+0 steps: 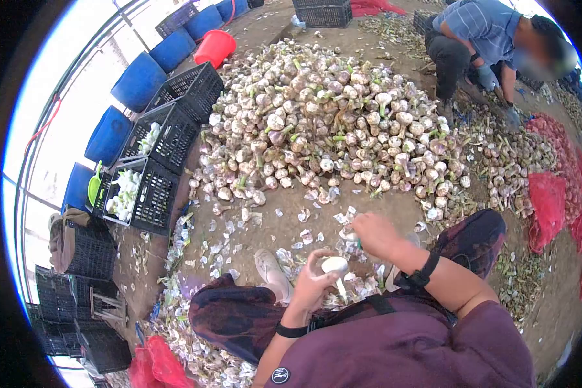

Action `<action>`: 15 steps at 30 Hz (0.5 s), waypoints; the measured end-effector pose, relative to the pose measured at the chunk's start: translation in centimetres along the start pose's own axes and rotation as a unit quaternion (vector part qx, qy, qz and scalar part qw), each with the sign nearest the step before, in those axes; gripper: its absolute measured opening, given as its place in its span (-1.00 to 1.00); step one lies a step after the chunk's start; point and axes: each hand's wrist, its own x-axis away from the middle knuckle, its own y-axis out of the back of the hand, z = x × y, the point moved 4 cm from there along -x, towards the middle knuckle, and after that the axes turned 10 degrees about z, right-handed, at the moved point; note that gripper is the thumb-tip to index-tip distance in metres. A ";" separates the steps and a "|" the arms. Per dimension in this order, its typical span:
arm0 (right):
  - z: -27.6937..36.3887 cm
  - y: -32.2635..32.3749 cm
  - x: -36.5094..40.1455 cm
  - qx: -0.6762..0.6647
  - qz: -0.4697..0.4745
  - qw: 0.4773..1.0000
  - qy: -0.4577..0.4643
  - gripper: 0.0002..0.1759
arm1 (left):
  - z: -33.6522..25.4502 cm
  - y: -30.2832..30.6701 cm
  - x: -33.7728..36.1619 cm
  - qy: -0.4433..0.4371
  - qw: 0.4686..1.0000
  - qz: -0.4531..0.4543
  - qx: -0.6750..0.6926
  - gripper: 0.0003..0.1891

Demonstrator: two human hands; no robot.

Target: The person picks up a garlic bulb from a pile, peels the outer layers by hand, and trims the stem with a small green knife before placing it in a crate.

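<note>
My left hand [312, 279] is closed round a garlic bulb [334, 264], which looks white and smooth with a pale stem pointing down. Just above and to the right, my right hand [376, 234] is closed, apart from the bulb. A small teal bit shows at its fingers, too blurred to name. Beyond both hands lies a large heap of unpeeled garlic [330, 123], many bulbs with purplish skins and short green stems. Papery peelings [307, 238] are scattered on the ground between my shoes and under my hands.
Black crates [168, 139], some holding white peeled garlic [126, 194], line the left beside blue barrels [139, 81]. A red bucket [215, 48] stands behind them. At the upper right a gloved person [475, 39] crouches by the heap. Red mesh bags [546, 207] lie at right.
</note>
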 end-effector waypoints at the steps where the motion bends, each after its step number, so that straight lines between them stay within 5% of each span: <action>1: 0.5 0.1 0.3 -0.028 0.032 0.999 0.010 -0.78 | 0.0 0.6 -0.2 -0.016 0.999 -0.023 -0.025 -0.52; 5: 1.9 0.8 0.8 -0.184 0.053 0.981 0.042 -0.77 | 0.1 0.9 -0.4 -0.066 0.996 -0.055 -0.024 -0.61; 8: 3.8 2.9 1.9 -0.263 -0.091 0.958 0.073 -0.73 | -0.3 0.8 -0.5 -0.058 0.994 -0.081 -0.055 -0.59; 15: 5.2 2.5 2.5 -0.108 -0.112 0.975 0.157 -0.76 | -0.7 0.7 -0.5 -0.078 0.983 -0.091 -0.137 -0.61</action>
